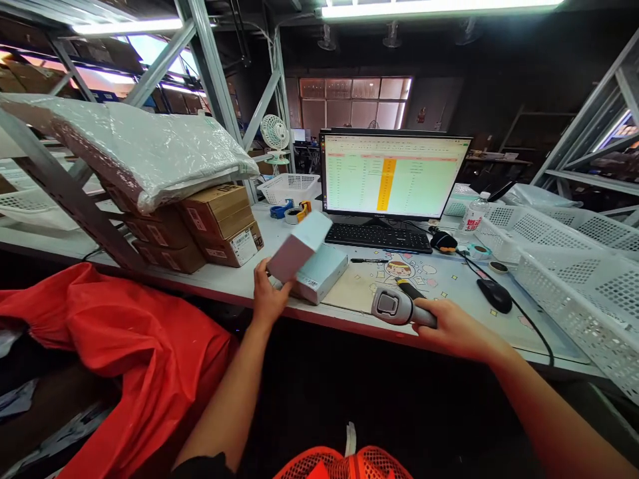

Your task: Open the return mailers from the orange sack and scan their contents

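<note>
My left hand (269, 293) grips a small pale blue box (302, 243) by its near end, tilting it up above the desk. Under and beside it, a second, flatter light blue box (327, 269) lies on the desk near the front edge, a printed label on its near side. In my right hand (446, 326) is a grey handheld barcode scanner (394, 307), my fingers wrapped round its handle and its head turned to the left, towards the boxes. A black-and-yellow utility knife (409, 288) lies just behind the scanner.
A monitor (394, 176) and a black keyboard (379, 237) stand at the back of the desk. White plastic baskets (574, 266) and a mouse (494, 295) are on the right. Brown cartons (219, 226) under a plastic-wrapped package (164, 146) stand left, above red fabric (134, 332).
</note>
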Demonstrator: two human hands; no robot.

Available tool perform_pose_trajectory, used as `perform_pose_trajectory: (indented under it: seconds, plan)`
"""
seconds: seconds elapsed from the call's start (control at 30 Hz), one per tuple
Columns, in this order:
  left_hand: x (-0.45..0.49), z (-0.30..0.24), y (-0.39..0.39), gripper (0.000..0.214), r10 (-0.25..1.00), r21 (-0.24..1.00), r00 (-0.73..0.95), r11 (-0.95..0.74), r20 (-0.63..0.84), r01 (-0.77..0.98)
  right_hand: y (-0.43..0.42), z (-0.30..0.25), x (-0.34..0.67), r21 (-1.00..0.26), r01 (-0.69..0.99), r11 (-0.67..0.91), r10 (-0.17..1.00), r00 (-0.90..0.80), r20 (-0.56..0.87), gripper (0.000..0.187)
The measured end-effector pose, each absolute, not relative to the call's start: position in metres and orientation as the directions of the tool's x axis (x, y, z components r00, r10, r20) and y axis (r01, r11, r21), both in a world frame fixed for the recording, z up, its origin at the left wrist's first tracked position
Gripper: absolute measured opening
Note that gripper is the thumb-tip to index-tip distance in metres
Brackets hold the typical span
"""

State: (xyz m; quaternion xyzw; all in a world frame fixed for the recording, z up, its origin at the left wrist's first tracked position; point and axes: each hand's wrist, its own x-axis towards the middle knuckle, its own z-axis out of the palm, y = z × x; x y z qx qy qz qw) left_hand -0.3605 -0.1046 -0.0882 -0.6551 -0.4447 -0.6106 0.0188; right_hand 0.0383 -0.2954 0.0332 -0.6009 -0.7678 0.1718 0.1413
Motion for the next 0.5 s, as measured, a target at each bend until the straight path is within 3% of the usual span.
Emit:
perform_pose_trajectory:
  seconds: [0.1, 0.17, 0.3, 0.5]
  plan:
    - [-0.388, -0.074, -0.111, 0.069, 0.586, 0.324, 0.244, -0.695, 0.773, 0.642, -0.298, 0.033, 0.052, -0.420, 0.890, 0.180, 0.981, -0.195, 0.006, 0.014]
    - [-0.397, -0.069, -0.116, 0.069, 0.578, 0.243, 0.352, -0.711, 0.736, 0.660, -0.298, 0.031, 0.060, -0.407, 0.897, 0.171, 0.984, -0.177, 0.024, 0.016]
    - [-0.400, -0.071, -0.123, 0.072, 0.510, 0.128, 0.414, -0.732, 0.754, 0.669, -0.296, 0.028, 0.071, -0.411, 0.894, 0.177, 0.984, -0.170, 0.053, 0.020]
    - [-0.393, -0.078, -0.126, 0.077, 0.391, 0.050, 0.373, -0.743, 0.841, 0.668, -0.294, 0.027, 0.079, -0.380, 0.900, 0.211, 0.977, -0.199, 0.073, 0.022]
